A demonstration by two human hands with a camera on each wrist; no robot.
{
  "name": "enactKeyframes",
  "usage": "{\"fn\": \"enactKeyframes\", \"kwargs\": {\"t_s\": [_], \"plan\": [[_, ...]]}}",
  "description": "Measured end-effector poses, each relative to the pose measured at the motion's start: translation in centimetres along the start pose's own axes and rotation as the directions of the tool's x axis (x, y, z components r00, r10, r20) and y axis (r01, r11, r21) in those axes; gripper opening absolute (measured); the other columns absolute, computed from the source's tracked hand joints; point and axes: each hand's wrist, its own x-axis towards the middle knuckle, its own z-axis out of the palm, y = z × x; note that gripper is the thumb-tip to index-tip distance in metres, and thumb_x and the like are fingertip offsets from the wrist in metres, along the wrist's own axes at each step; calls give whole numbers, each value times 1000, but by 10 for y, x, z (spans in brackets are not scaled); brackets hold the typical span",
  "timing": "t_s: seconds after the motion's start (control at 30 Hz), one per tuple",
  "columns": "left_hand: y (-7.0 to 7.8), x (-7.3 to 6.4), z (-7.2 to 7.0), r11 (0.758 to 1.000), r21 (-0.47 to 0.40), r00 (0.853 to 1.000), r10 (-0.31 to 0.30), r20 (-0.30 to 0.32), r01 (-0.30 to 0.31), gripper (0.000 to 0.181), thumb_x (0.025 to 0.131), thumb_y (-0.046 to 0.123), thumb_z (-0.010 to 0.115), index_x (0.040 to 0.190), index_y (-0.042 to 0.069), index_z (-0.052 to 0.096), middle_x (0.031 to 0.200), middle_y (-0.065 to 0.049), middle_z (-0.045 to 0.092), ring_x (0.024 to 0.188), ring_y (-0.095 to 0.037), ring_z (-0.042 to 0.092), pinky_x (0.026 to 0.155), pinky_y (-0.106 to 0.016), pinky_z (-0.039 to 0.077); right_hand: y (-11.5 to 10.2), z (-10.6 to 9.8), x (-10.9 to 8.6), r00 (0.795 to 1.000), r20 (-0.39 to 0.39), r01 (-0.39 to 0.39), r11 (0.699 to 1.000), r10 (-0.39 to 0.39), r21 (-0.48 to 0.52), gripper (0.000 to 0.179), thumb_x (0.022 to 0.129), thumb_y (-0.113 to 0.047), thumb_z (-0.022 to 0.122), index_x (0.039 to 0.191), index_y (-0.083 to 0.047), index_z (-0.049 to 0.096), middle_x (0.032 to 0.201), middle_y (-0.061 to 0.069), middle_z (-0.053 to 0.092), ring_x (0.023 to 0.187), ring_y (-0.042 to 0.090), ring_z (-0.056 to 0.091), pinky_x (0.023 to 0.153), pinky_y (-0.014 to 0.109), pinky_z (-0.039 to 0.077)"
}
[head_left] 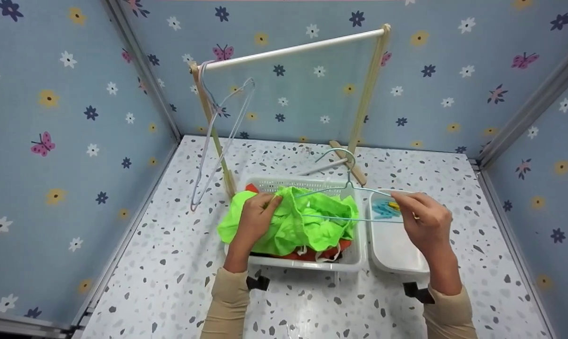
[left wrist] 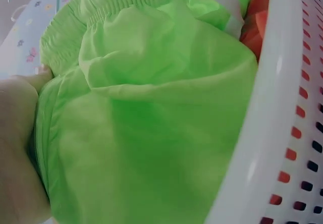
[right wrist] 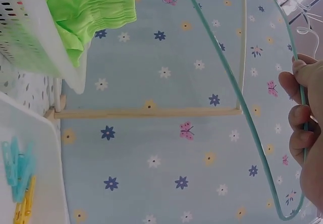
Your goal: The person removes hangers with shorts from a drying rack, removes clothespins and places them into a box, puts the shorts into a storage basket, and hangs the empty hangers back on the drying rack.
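Note:
Lime-green shorts (head_left: 284, 233) with a gathered elastic waistband lie bunched over a white perforated basket (head_left: 303, 264). My left hand (head_left: 257, 216) pinches the waistband at its left side, thumb and fingers on the cloth. With my right hand (head_left: 427, 220) I grip the right end of a teal wire clothes hanger (head_left: 349, 185), fingers curled round the wire in the right wrist view. The hanger's hook points up, and its left end reaches to the waistband, where the green cloth hides the tip.
Red cloth (head_left: 307, 255) lies under the shorts in the basket. To the right stands a white tray (head_left: 397, 249) with blue and yellow clothespins (head_left: 385, 209). Behind is a wooden rack with a white rail (head_left: 293, 48); pale hangers (head_left: 206, 146) hang at its left end.

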Motion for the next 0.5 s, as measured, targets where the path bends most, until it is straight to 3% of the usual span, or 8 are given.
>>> {"fn": "enactKeyframes", "kwargs": {"t_s": [0.17,0.3,0.4,0.5], "plan": [[-4,-1,-1,993,65,995,-98,-8,99,46,99,34,57,60,16,40,65,6,44,56,-11,39,56,-29,35,4,-4,-3,1000,-1,-5,1000,5,-13,16,89,-7,69,102,-9,78,86,5,72,60,17,60,52,20,42],[-6,-1,-2,979,122,986,-162,-44,166,48,99,37,56,59,17,39,58,6,34,52,-11,34,52,-29,31,7,-7,-5,1000,-27,5,999,-5,-31,15,93,-15,67,100,-9,78,84,6,72,57,17,58,51,22,43],[-7,-2,-3,959,160,971,-222,-86,233,49,98,37,58,58,18,38,55,6,29,49,-12,30,49,-30,27,8,-8,-7,999,-39,5,999,-7,-39,19,95,-21,64,100,-10,78,83,6,71,56,17,58,51,21,44],[-7,-2,-4,929,193,948,-295,-121,314,49,98,37,58,57,18,38,54,6,29,49,-12,30,48,-31,27,9,-10,-8,999,-34,5,999,-6,-39,20,96,-22,64,101,-10,78,84,6,72,57,18,59,52,20,45]]}}
